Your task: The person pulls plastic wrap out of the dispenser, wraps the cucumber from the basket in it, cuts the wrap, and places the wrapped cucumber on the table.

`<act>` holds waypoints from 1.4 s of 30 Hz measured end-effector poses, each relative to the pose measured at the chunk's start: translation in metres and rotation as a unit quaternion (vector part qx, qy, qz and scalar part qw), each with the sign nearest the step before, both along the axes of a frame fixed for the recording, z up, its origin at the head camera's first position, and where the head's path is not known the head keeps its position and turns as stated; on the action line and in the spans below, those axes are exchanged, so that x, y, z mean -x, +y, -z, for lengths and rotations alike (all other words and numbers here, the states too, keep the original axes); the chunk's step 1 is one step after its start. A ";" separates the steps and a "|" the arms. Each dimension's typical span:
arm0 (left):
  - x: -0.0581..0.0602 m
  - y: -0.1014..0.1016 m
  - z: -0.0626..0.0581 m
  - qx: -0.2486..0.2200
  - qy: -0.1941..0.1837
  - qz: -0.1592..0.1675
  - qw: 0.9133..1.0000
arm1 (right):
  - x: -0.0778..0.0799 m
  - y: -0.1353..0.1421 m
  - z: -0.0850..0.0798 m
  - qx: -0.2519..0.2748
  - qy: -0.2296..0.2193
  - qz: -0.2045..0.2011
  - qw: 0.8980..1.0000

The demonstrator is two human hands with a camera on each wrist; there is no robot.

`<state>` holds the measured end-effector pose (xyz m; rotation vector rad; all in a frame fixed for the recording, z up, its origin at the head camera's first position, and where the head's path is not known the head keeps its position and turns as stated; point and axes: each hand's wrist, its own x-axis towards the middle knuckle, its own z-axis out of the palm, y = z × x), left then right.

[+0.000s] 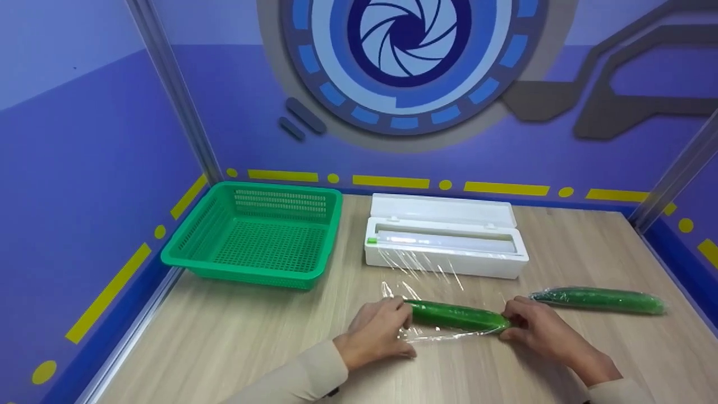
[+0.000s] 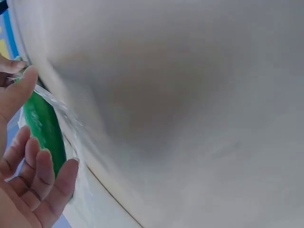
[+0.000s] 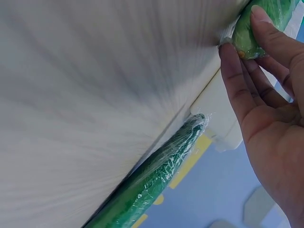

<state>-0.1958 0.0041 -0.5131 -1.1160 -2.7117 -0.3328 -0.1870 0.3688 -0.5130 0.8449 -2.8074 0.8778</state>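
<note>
Stiff cucumber [image 1: 457, 315], flimsy film [image 1: 440, 338]

The cucumber lies on the table [image 1: 449, 376] before the box [image 1: 493, 269]. The right hand [image 1: 538, 328] pinches its film-covered tip; the left hand [image 1: 378, 329], thumb and fingers spread, is at the other end. It should be firm, light and slick, steadiest held by both ends; the film likely tears easily, best taken along its edge.

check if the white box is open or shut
Open: the lid is folded back behind the white box, and the wrap roll shows inside.
</note>
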 end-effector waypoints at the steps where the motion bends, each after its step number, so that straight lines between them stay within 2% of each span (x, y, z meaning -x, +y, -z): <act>1: 0.000 -0.004 0.001 0.010 0.006 -0.004 1.000 | 0.000 0.000 0.000 0.000 0.001 0.000 1.000; 4: 0.000 -0.013 0.005 0.034 0.041 -0.008 0.999 | 0.000 0.000 0.000 -0.002 0.004 -0.003 1.000; 8: 0.001 -0.023 0.009 0.037 0.073 -0.003 0.997 | 0.000 0.000 -0.001 -0.003 -0.001 -0.004 1.000; 11: 0.001 -0.029 0.010 0.011 0.090 0.014 0.996 | 0.000 -0.001 -0.002 -0.001 -0.013 -0.004 1.000; 15: 0.000 -0.034 0.009 -0.068 0.107 0.062 0.990 | 0.001 -0.001 -0.003 -0.003 -0.009 -0.003 1.000; 18: -0.002 -0.036 0.007 -0.124 0.097 0.094 0.983 | 0.001 -0.001 -0.003 -0.006 -0.006 -0.001 1.000; 25: -0.006 -0.038 0.009 -0.178 0.038 0.103 0.978 | 0.002 -0.001 -0.003 -0.008 -0.010 -0.002 1.000; 28: -0.009 -0.039 0.012 -0.201 0.008 0.116 0.973 | 0.002 -0.001 -0.003 -0.009 -0.017 0.000 1.000; 31: -0.010 -0.039 0.015 -0.214 0.005 0.110 0.971 | 0.002 0.000 -0.002 -0.006 -0.013 -0.003 1.000; 33: -0.010 -0.039 0.014 -0.207 0.023 0.099 0.973 | 0.002 0.001 -0.001 -0.006 -0.006 -0.008 1.000; 38: -0.003 -0.038 0.001 -0.177 0.072 0.069 0.979 | 0.003 0.001 -0.001 -0.013 -0.001 -0.019 1.000; 42: 0.007 -0.036 -0.011 -0.181 0.077 0.044 0.980 | 0.004 0.001 0.000 -0.021 0.025 -0.034 0.999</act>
